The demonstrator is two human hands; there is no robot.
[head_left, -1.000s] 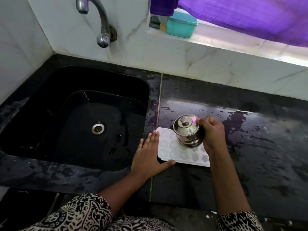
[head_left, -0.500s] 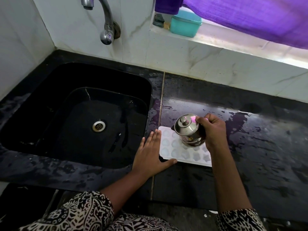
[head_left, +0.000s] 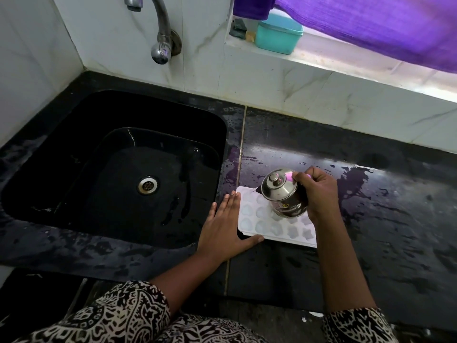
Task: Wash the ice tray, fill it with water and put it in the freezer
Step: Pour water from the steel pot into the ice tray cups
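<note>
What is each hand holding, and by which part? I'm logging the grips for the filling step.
The right hand grips the steel pot by its right side, tilted over the ice tray. The left hand holds nothing; it lies flat against the tray's left edge.

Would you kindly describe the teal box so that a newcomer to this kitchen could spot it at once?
Start at the black sink and follow the white marble wall up and right, past the curved chrome tap, to the window ledge. The teal lidded plastic box sits there under the purple cloth; it is the only teal object in view.
</note>
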